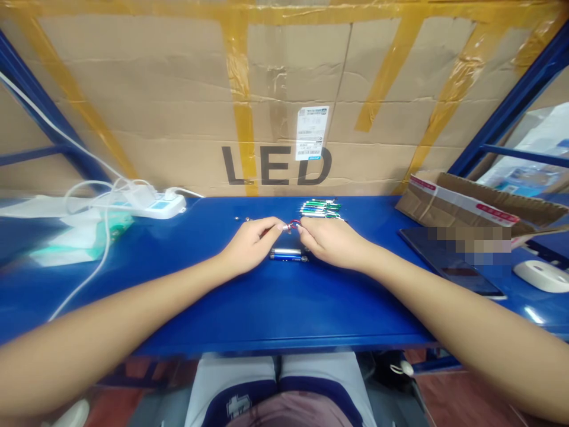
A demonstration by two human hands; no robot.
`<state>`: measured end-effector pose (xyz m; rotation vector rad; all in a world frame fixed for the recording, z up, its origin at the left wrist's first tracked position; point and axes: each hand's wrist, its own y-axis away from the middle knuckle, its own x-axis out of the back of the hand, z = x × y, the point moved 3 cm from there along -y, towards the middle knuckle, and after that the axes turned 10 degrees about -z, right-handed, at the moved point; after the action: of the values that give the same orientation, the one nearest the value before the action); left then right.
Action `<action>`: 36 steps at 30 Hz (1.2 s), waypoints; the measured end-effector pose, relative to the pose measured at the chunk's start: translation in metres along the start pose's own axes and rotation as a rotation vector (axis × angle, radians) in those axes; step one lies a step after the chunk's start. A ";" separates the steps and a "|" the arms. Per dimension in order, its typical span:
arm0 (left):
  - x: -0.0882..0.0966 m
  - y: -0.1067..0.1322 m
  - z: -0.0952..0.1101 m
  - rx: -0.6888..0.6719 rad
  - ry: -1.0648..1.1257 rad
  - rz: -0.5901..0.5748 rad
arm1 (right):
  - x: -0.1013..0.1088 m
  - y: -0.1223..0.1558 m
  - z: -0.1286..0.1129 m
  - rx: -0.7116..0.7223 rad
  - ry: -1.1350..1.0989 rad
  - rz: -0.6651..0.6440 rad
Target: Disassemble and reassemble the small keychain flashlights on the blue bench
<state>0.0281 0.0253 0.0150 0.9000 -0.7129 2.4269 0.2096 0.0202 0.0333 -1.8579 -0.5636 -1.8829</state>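
Observation:
Over the middle of the blue table (275, 308) my two hands nearly meet. The closed fingers of my left hand (251, 244) pinch a small silvery piece (285, 227). My right hand (331, 240) is closed too, with its thumb and finger on a thin red loop (294, 223) that touches the silvery piece. Whether the two are one item I cannot tell. Just below my fingertips lie slim blue and silver tubes (287, 255), like small pen lights. Behind my right hand is a row of several green, blue and silver tubes (319, 207).
A white power strip (162, 204) with cables and a green-white packet (80, 240) lie at left. On the right are an open cardboard box (462, 204), a dark tablet-like slab (448, 267) and a white mouse (542, 276). Tiny parts (242, 219) sit behind my left hand.

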 end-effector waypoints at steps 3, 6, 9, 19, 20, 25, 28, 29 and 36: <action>-0.002 0.001 0.001 -0.003 0.040 -0.040 | 0.001 -0.001 -0.001 -0.040 -0.006 0.003; -0.004 0.001 0.002 -0.017 0.049 -0.039 | 0.002 -0.002 0.000 -0.059 -0.021 0.009; -0.004 -0.001 0.001 -0.033 0.027 -0.009 | 0.001 -0.002 0.001 -0.060 -0.040 0.019; -0.005 -0.002 -0.004 0.024 0.095 -0.050 | -0.003 -0.001 0.000 -0.040 -0.101 0.062; -0.005 -0.001 -0.004 0.030 0.110 -0.059 | -0.003 -0.001 0.000 -0.038 -0.104 0.063; -0.006 -0.002 -0.005 0.055 0.180 -0.080 | -0.004 -0.001 0.000 -0.020 -0.117 0.068; -0.006 -0.002 -0.007 0.065 0.231 -0.092 | -0.004 0.000 -0.001 -0.018 -0.124 0.064; -0.006 -0.002 -0.007 0.068 0.246 -0.096 | -0.004 0.000 -0.002 -0.021 -0.125 0.064; -0.005 -0.002 -0.006 0.081 0.265 -0.095 | -0.005 -0.001 -0.002 -0.033 -0.199 0.053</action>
<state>0.0299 0.0298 0.0081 0.6098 -0.4683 2.4419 0.2077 0.0197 0.0279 -2.0754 -0.5434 -1.6950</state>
